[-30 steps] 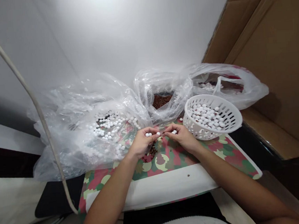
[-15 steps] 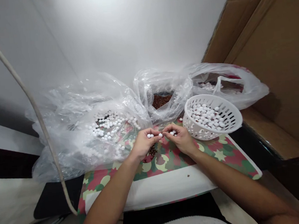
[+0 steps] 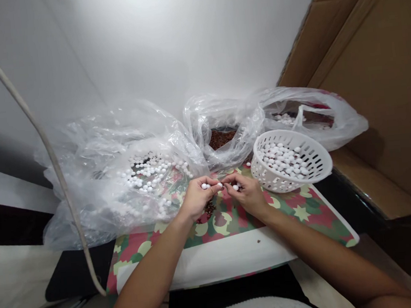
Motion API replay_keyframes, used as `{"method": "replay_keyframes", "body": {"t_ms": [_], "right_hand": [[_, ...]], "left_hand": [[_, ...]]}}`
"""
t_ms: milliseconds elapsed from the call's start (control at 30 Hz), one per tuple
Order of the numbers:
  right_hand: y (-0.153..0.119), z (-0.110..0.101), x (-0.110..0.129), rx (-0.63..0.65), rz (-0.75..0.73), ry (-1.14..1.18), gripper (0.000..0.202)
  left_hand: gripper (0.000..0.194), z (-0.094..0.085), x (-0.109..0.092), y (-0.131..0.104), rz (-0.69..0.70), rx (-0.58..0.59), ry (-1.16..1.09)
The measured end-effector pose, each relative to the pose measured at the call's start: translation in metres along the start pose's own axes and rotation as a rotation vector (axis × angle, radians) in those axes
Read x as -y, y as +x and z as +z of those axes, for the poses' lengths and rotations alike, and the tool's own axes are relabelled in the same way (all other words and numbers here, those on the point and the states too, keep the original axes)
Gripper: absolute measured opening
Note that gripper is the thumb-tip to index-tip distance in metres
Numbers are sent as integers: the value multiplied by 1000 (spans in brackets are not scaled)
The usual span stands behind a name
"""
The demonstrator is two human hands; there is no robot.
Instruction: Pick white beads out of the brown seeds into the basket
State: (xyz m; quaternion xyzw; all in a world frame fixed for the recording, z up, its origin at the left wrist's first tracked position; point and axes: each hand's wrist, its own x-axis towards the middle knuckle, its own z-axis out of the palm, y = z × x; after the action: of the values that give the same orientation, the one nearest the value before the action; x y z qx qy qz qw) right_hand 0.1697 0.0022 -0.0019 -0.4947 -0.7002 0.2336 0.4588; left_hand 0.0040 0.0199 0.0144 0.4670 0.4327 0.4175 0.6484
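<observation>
My left hand point(image 3: 197, 198) and my right hand point(image 3: 247, 194) meet fingertip to fingertip over a red, green and cream patterned cloth point(image 3: 304, 207). Small white beads point(image 3: 204, 186) sit in the curled fingers of the left hand, and the right hand also holds white beads point(image 3: 236, 187). A little heap of dark brown bits point(image 3: 209, 208) lies on the cloth under the left hand. Right of my right hand stands a white slotted plastic basket point(image 3: 315, 173) with many white beads in it.
A big clear plastic bag point(image 3: 96, 182) with white beads lies to the left. Behind the hands a bag point(image 3: 220, 124) holds brown bits, and another bag point(image 3: 331, 114) lies behind the basket. Cardboard point(image 3: 375, 86) stands at the right. A pale cord point(image 3: 46, 139) hangs at left.
Both hands stay together at the same spot; the right hand has shifted slightly left and its fingers have reworked the beads. Nothing else has moved.
</observation>
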Motion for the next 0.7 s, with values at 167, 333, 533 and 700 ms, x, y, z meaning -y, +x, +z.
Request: {"method": "replay_keyframes", "body": {"t_ms": [167,333,533,700], "right_hand": [[-1,1,3,15,-40,5,20],[0,-2,1,85,27,135,23],[6,-4,-2,199,42,278,37],[12,-4,-16,178,368,427,36]], "left_hand": [[58,0,2,0,8,-24,-23],[60,-2,1,3,-10,-18,-53],[58,-6,3,5,26,59,-37],[56,-6,-3,3,-33,67,-1]]}}
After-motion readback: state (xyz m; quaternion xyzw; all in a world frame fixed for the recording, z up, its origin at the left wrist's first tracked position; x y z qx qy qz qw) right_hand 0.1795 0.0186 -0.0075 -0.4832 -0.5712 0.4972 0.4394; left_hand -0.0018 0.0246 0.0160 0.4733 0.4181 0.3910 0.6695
